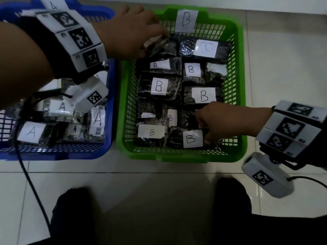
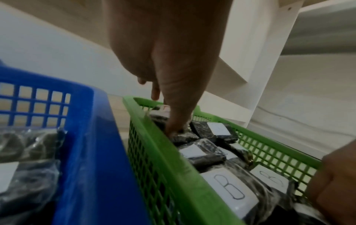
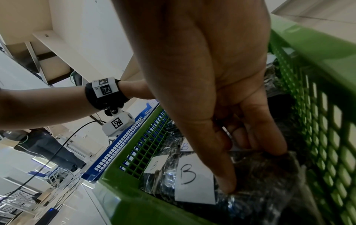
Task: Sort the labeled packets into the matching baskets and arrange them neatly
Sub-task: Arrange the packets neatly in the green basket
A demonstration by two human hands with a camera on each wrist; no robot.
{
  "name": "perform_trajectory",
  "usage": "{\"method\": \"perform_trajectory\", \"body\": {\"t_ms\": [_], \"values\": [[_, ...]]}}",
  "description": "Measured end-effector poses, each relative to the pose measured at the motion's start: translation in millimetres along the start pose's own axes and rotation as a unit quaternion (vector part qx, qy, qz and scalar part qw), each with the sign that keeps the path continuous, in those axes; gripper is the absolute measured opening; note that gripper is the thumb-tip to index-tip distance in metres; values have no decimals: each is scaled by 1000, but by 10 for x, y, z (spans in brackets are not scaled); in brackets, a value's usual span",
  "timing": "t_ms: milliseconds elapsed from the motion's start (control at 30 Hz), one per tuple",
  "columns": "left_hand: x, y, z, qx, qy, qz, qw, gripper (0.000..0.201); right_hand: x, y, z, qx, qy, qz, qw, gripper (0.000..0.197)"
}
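Note:
A green basket tagged B holds several dark packets with white B labels. A blue basket on its left holds several packets marked A. My left hand reaches into the green basket's far left corner and grips a dark packet whose label is hidden; in the left wrist view the thumb presses down on it. My right hand is in the near right corner, pinching the edge of a B packet between thumb and curled fingers.
Both baskets stand side by side on a white tiled floor. A black cable runs from the left wrist camera across the blue basket and down the floor. My two dark feet are just in front of the baskets.

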State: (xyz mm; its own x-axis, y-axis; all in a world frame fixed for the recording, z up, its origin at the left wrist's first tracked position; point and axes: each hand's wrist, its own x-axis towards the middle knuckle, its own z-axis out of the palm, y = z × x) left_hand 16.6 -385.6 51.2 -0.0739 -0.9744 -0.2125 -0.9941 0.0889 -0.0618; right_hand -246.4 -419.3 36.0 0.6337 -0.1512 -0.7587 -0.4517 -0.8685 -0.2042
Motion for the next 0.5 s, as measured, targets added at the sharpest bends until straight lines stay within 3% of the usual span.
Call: {"method": "perform_trajectory", "body": {"t_ms": [67, 133, 267, 500], "values": [[-100, 36, -95, 11, 55, 23, 998, 64, 18, 10, 9, 6, 0, -3, 1000, 35], [-232, 159, -165, -50, 60, 63, 995, 65, 29, 14, 10, 4, -7, -2, 1000, 36], [-541, 468, -66, -138, -102, 112, 979, 67, 36, 32, 2, 6, -15, 11, 1000, 36], [-652, 626, 361, -97, -146, 117, 978, 73, 52, 31, 1, -1, -20, 7, 1000, 35]]}}
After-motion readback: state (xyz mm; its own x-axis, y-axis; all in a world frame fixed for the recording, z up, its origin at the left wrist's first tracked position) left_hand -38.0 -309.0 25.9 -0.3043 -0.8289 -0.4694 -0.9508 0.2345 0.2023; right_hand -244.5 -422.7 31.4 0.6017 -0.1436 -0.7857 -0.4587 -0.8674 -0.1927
